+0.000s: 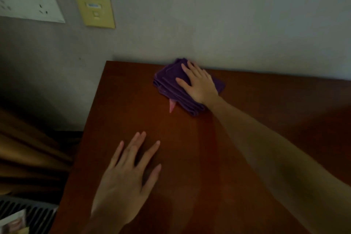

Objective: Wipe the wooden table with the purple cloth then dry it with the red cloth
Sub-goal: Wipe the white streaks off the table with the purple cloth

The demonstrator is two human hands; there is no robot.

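Pressing flat with fingers spread, the right hand (199, 85) rests on the folded purple cloth (171, 83) at the far edge of the reddish-brown wooden surface (266, 104), against the grey wall (209, 15). Nearer, the left hand (127, 173) lies palm-down on the bare wood, fingers apart, holding nothing.

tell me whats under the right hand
The folded purple cloth lies under the right hand, flat on the wooden table. The part beneath the palm is covered.

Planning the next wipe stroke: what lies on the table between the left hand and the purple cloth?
Head view: only bare wooden table between the left hand and the purple cloth.
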